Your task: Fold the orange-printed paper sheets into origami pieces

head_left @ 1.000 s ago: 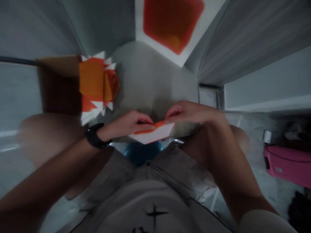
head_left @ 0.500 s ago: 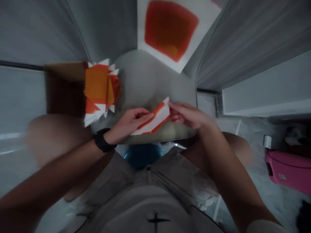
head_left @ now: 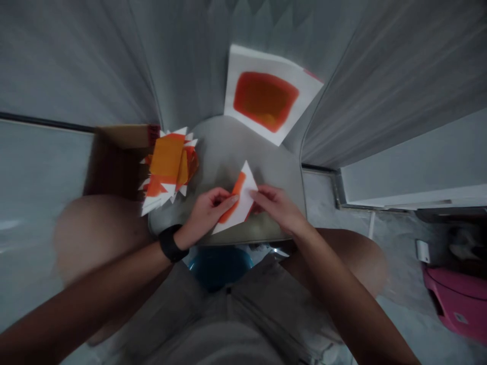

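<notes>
Between my hands is a folded sheet of paper (head_left: 243, 200), white with an orange-red patch along its left side and a pointed top corner. My left hand (head_left: 209, 210) is closed on its left edge, thumb on top. At its right edge, my right hand (head_left: 276, 205) pinches the paper between thumb and fingers. Left of my hands lies a stack of folded orange and white papers (head_left: 167, 162) with pointed corners sticking out. Farther back, a white sheet with an orange-red square (head_left: 266, 101) leans on the grey seat (head_left: 213, 147).
An open cardboard box (head_left: 117, 167) stands left of the seat. Below the seat's front edge shows a blue basin (head_left: 220, 266). A pink case (head_left: 456, 299) and a small white object (head_left: 422, 251) are on the floor at right.
The folded paper has turned more upright and shows more of its white side. My right hand has shifted down along its right edge. The whole view has tilted, so things sit lower.
</notes>
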The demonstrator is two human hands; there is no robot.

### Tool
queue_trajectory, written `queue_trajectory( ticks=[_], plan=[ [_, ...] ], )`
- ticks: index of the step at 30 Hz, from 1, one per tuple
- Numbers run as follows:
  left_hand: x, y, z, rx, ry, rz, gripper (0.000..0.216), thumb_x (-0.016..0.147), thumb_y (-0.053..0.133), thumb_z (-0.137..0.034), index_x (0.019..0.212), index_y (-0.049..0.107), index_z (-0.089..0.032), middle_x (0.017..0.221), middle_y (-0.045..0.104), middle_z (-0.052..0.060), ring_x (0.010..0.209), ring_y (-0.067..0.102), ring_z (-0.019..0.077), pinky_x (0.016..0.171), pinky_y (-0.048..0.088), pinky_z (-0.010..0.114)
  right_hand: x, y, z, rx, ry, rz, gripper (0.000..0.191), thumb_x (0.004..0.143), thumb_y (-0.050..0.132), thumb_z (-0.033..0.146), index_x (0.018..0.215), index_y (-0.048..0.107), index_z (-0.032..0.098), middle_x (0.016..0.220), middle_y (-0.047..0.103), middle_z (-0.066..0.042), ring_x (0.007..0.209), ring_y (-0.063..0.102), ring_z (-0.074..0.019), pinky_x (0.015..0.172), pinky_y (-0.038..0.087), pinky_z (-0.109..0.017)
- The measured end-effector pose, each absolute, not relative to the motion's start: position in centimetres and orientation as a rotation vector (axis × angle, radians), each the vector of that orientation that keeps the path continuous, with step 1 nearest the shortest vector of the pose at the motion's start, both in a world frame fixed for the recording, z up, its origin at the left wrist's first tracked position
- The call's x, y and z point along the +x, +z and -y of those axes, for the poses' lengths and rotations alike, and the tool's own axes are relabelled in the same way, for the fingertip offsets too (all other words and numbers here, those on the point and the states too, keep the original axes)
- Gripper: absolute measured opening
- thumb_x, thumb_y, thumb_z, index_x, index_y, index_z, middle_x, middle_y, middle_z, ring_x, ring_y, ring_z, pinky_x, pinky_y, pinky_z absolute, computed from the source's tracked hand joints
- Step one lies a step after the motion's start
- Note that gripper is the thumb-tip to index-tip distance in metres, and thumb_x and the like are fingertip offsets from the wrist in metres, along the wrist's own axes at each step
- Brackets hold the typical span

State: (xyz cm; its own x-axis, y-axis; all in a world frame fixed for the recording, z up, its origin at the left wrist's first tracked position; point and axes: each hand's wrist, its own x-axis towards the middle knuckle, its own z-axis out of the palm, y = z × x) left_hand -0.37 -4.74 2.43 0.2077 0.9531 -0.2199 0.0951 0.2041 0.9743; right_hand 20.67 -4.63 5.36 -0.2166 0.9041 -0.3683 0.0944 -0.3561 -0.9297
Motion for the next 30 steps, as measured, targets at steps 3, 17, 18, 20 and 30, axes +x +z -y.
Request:
queue_trajectory(
  ticks=[3, 17, 18, 20, 30],
  plan=[
    [-0.5, 2.4, 4.6, 1.193, 0.841, -1.173, 0.044, 0.083, 0.079, -0.061, 0.083, 0.069, -0.019, 0.074, 0.063, -0.001, 0.064, 0.050, 0.0100, 0.056, 0.039, 0.022, 20.1, 5.1, 4.8, -1.414, 1.539, 1.270, 0.045, 0.088, 0.068, 0.067, 0.082, 0.069, 0.022, 0.075, 0.067, 0.000, 0.070, 0.063, -0.0151, 0.069, 0.057, -0.029],
    [-0.9, 2.3, 4.5, 1.221, 0.721, -1.070, 0.046, 0.091, 0.069, -0.064, 0.091, 0.080, -0.019, 0.085, 0.072, 0.002, 0.073, 0.055, 0.0135, 0.066, 0.042, 0.024, 19.5, 4.1, 4.8, -1.576, 1.188, 1.472, 0.050, 0.098, 0.048, 0.068, 0.076, 0.056, 0.023, 0.069, 0.057, -0.002, 0.068, 0.055, -0.0187, 0.063, 0.044, -0.031],
    [-0.9, 2.2, 4.5, 1.219, 0.729, -1.071, 0.046, 0.090, 0.070, -0.064, 0.091, 0.080, -0.019, 0.085, 0.072, 0.002, 0.073, 0.055, 0.0135, 0.066, 0.042, 0.024, 19.3, 3.9, 4.8, -1.565, 1.185, 1.439, 0.047, 0.097, 0.050, 0.067, 0.081, 0.059, 0.023, 0.073, 0.060, -0.002, 0.070, 0.056, -0.0190, 0.065, 0.045, -0.032],
    [-1.0, 2.1, 4.5, 1.218, 0.735, -1.081, 0.046, 0.090, 0.071, -0.064, 0.090, 0.080, -0.019, 0.084, 0.072, 0.002, 0.073, 0.055, 0.0134, 0.065, 0.042, 0.024, 19.1, 3.6, 4.7, -1.528, 1.210, 1.335, 0.044, 0.094, 0.056, 0.065, 0.095, 0.064, 0.022, 0.082, 0.065, -0.003, 0.075, 0.059, -0.0195, 0.068, 0.048, -0.032],
    [-0.1, 3.3, 3.2, 1.194, 0.924, -1.097, 0.052, 0.091, 0.069, -0.064, 0.117, 0.077, -0.020, 0.115, 0.078, 0.008, 0.099, 0.067, 0.0210, 0.087, 0.054, 0.031, 18.7, 3.3, 5.0, -1.431, 1.411, 1.251, 0.038, 0.091, 0.064, 0.060, 0.096, 0.070, 0.024, 0.090, 0.073, -0.005, 0.082, 0.065, -0.0197, 0.076, 0.055, -0.033]
  ],
)
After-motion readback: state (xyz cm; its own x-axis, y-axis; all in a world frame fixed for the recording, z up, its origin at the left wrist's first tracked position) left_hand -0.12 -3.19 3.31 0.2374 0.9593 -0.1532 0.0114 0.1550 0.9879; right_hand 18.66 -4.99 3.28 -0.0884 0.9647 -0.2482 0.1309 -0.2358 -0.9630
